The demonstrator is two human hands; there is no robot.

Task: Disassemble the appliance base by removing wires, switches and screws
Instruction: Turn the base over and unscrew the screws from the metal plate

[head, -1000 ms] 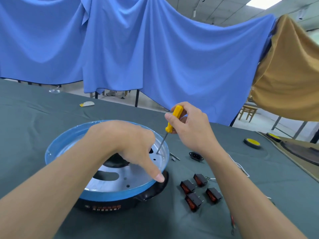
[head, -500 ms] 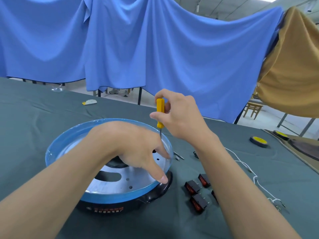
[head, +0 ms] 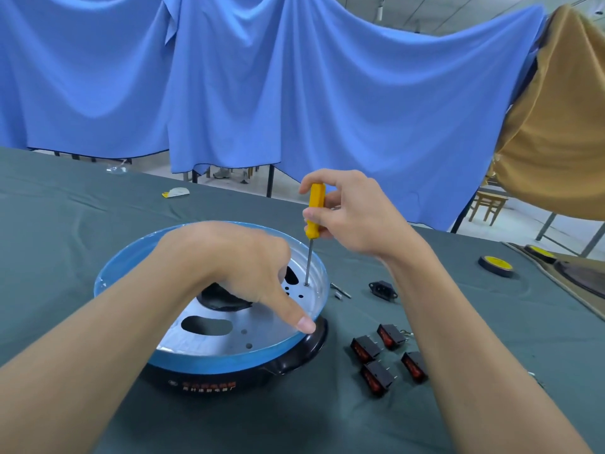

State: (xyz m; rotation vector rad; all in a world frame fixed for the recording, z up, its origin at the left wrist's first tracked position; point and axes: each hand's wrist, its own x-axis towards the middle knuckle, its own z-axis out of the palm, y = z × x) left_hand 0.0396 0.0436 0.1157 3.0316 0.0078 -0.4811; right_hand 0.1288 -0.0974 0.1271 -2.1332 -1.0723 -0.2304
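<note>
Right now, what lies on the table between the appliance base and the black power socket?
In the head view, a few small loose metal parts, probably screws, lie between the appliance base and the power socket.

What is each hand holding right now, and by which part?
The right hand grips the screwdriver by its yellow handle, tip down on the base. The left hand grips nothing; its thumb presses the base's rim.

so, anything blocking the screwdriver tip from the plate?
Nothing visible. The screwdriver stands near upright with its tip down on the plate, near the far right edge. The left hand rests just left of the shaft, not across it.
</note>
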